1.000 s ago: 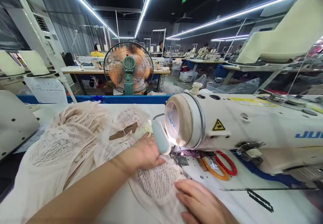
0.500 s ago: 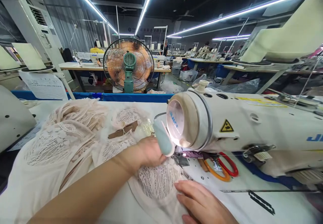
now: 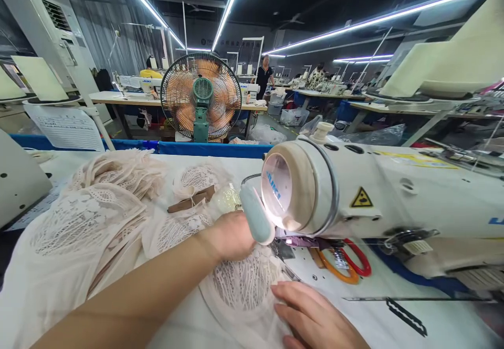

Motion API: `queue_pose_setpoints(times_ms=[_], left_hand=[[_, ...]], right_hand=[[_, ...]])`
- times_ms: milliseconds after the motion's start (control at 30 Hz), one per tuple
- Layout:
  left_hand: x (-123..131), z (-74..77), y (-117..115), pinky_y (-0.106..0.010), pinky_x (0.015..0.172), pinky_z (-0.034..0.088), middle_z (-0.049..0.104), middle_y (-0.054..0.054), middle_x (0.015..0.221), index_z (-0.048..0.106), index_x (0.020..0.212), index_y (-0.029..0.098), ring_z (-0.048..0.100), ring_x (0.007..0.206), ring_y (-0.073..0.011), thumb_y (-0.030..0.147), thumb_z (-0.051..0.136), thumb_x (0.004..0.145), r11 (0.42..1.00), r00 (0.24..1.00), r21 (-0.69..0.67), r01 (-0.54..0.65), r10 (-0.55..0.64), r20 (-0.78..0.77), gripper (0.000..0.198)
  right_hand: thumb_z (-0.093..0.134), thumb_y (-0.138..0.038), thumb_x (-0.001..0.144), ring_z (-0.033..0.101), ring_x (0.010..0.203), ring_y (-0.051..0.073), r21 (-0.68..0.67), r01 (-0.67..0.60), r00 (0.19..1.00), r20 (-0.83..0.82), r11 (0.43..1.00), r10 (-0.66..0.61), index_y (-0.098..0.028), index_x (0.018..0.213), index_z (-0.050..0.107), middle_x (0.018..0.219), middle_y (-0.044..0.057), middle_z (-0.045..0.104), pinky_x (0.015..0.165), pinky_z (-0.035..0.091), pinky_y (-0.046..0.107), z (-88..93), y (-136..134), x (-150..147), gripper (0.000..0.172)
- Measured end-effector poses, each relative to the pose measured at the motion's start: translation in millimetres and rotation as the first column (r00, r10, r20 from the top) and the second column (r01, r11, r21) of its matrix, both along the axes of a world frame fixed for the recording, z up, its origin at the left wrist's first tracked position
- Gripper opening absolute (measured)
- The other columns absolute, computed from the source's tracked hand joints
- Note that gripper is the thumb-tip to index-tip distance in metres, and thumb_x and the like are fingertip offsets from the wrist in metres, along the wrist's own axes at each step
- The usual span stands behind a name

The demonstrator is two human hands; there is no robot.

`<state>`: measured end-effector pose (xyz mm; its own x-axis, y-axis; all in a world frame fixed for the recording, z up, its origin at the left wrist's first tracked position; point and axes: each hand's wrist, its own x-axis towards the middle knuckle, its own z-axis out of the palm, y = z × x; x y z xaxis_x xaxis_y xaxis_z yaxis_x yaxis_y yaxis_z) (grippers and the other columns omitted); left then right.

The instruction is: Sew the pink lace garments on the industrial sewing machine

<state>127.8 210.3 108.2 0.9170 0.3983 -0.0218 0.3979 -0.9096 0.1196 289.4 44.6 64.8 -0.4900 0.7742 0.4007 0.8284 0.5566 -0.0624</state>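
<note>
Pale pink lace fabric (image 3: 246, 283) lies on the white table beside the head of a sewing machine (image 3: 299, 186). My left hand (image 3: 234, 236) rests at the upper edge of this lace, just left of the machine head; its fingertips are hidden behind a pale blue-grey oval piece (image 3: 256, 215). On the right edge of the lace lies my right hand (image 3: 311, 312), palm down, with its fingers spread a little. The needle area is largely hidden behind the machine head.
More lace pieces (image 3: 90, 218) are piled at the left. A brown strip (image 3: 191, 200) lies behind my left wrist. Scissors with red and orange handles (image 3: 360, 258) and a black slotted blade (image 3: 406, 316) lie at the right. A fan (image 3: 202, 97) stands beyond the table.
Both hands stay almost in place on the lace. The view has shifted slightly. In the background, a standing person has come further into view beside the fan.
</note>
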Motion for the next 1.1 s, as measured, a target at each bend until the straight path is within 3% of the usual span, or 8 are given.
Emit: queue_pose_setpoints(times_ms=[233, 433, 633, 833, 967, 1100], left_hand=[[-4, -11.9, 0, -0.039, 0.098, 0.037, 0.061, -0.01, 0.112, 0.057, 0.107, 0.016, 0.054, 0.107, -0.0257, 0.035, 0.041, 0.088, 1.0, 0.999, -0.008, 0.018, -0.018, 0.03, 0.031], [-8, -16.0, 1, -0.042, 0.103, 0.03, 0.057, -0.011, 0.121, 0.053, 0.115, 0.017, 0.046, 0.118, -0.0268, 0.037, 0.044, 0.087, 1.0, 0.998, 0.003, 0.025, -0.025, 0.05, 0.035], [-11, -10.7, 1, -0.044, 0.103, 0.029, 0.056, -0.009, 0.123, 0.05, 0.119, 0.02, 0.044, 0.12, -0.0261, 0.036, 0.042, 0.088, 1.0, 0.999, 0.011, 0.0, -0.001, 0.041, 0.037], [-15, -5.9, -4, -0.043, 0.1, 0.033, 0.057, -0.011, 0.121, 0.053, 0.115, 0.018, 0.049, 0.114, -0.0267, 0.044, 0.048, 0.083, 0.999, 0.999, 0.012, -0.037, 0.038, -0.001, 0.041], [-19, -8.9, 0, -0.043, 0.102, 0.029, 0.053, -0.007, 0.127, 0.049, 0.122, 0.024, 0.041, 0.121, -0.025, 0.044, 0.045, 0.086, 0.997, 0.998, 0.042, -0.067, 0.068, -0.017, 0.041], [-19, -8.4, 6, -0.043, 0.102, 0.028, 0.055, -0.004, 0.124, 0.049, 0.12, 0.026, 0.041, 0.12, -0.0229, 0.038, 0.04, 0.09, 0.988, 0.993, 0.094, -0.118, 0.12, -0.018, 0.034]], right_hand=[[0.061, -0.039, 0.081, 0.061, 0.102, 0.024, 0.04, -0.039, 0.999, 0.037, 0.998, 0.037, -0.021, 0.103, 0.062, 0.113, 0.007, 0.065, 0.084, 0.054, 0.031, -3.4, 2, 3, 0.028], [0.057, -0.042, 0.084, 0.062, 0.1, 0.023, 0.101, -0.066, 0.993, 0.108, 0.993, 0.056, -0.018, 0.104, 0.061, 0.112, 0.008, 0.065, 0.079, 0.055, 0.029, -6.8, 4, -1, 0.032], [0.055, -0.025, 0.08, 0.06, 0.104, 0.022, 0.093, -0.055, 0.987, 0.157, 0.994, 0.04, -0.013, 0.111, 0.057, 0.119, 0.01, 0.061, 0.083, 0.054, 0.03, -4.6, 3, -8, 0.033], [0.053, -0.035, 0.085, 0.059, 0.106, 0.023, 0.089, -0.125, 0.972, 0.209, 0.988, 0.104, -0.012, 0.112, 0.057, 0.119, 0.013, 0.06, 0.086, 0.053, 0.031, -0.2, 0, -13, 0.036], [0.051, -0.035, 0.085, 0.049, 0.118, 0.026, -0.074, -0.077, 0.977, 0.196, 0.994, 0.09, -0.006, 0.124, 0.05, 0.128, 0.015, 0.051, 0.097, 0.044, 0.04, 8.4, 10, -21, 0.048], [0.047, -0.032, 0.085, 0.038, 0.126, 0.028, -0.355, 0.021, 0.998, 0.062, 0.935, 0.001, -0.007, 0.128, 0.048, 0.137, 0.013, 0.042, 0.105, 0.031, 0.047, 21.6, 24, -38, 0.05]])
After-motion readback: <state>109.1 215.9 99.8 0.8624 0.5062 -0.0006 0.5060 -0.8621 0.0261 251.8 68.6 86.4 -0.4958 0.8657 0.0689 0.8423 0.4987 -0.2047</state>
